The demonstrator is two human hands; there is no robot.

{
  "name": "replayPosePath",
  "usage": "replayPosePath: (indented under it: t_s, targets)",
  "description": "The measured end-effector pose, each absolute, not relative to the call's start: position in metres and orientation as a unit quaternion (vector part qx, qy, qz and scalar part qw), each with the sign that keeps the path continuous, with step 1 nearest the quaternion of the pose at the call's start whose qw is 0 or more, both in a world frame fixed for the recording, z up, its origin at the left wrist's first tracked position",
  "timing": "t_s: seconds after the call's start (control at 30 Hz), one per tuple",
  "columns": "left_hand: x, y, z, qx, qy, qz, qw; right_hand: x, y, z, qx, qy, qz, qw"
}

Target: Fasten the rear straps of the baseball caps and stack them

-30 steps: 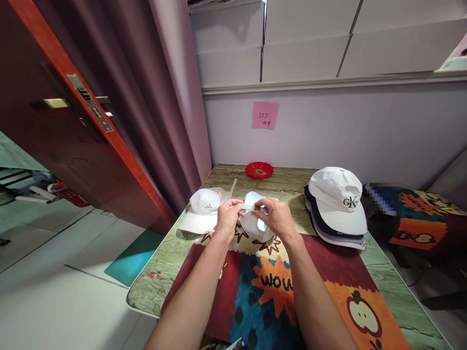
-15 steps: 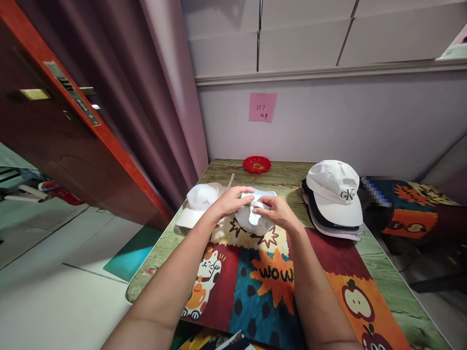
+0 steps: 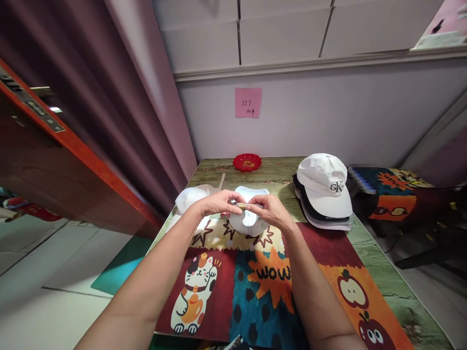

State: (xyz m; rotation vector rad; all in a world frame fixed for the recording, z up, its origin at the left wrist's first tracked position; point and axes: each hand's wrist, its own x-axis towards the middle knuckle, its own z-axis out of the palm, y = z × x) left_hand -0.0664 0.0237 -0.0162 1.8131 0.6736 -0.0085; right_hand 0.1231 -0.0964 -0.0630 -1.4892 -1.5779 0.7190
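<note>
A white cap sits on the patterned mat in front of me, with its back opening towards me. My left hand pinches the cap's strap from the left, close to a small gold-coloured buckle. From the right, my right hand pinches the same strap, its fingertips nearly meeting the left ones. Behind my left hand and forearm lies another white cap, partly covered, with a loose light strap sticking up at its far side.
At the right stands a stack of caps, a white cap with dark letters on top. A red scalloped dish lies near the wall. The mat covers much of the wood-patterned table. An open door stands left.
My hands have come closer together on the cap's strap, and the gold-coloured buckle now shows between them. The view has shifted slightly to the right.
</note>
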Motion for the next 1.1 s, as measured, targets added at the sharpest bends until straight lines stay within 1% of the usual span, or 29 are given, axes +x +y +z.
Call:
replayPosePath:
  t_s: [0.13,0.27,0.43,0.5,0.77,0.93,1.03,1.1]
  targets:
    - [-0.066,0.028,-0.022,0.757,0.271,0.027,0.594,0.119,-0.097,-0.057,-0.622,-0.624,0.236,0.410]
    - [-0.058,0.032,-0.034,0.761,0.283,0.062,0.580,0.118,-0.095,-0.059,-0.631,-0.629,0.238,0.387]
    - [-0.049,0.029,-0.032,0.779,0.276,0.107,0.552,0.120,-0.090,-0.063,-0.640,-0.588,0.220,0.443]
    - [-0.048,0.027,-0.029,0.783,0.270,0.110,0.549,0.121,-0.091,-0.062,-0.632,-0.590,0.222,0.451]
    - [-0.048,0.014,-0.028,0.807,0.262,0.125,0.515,0.124,-0.102,-0.051,-0.640,-0.614,0.207,0.413]
    - [-0.045,0.003,-0.029,0.816,0.272,0.145,0.488,0.119,-0.099,-0.056,-0.678,-0.630,0.111,0.363]
    - [-0.046,0.000,-0.028,0.823,0.276,0.177,0.465,0.112,-0.096,-0.059,-0.693,-0.623,0.061,0.356]
    - [-0.048,-0.001,-0.027,0.834,0.275,0.192,0.439,0.108,-0.097,-0.060,-0.709,-0.600,0.049,0.366]
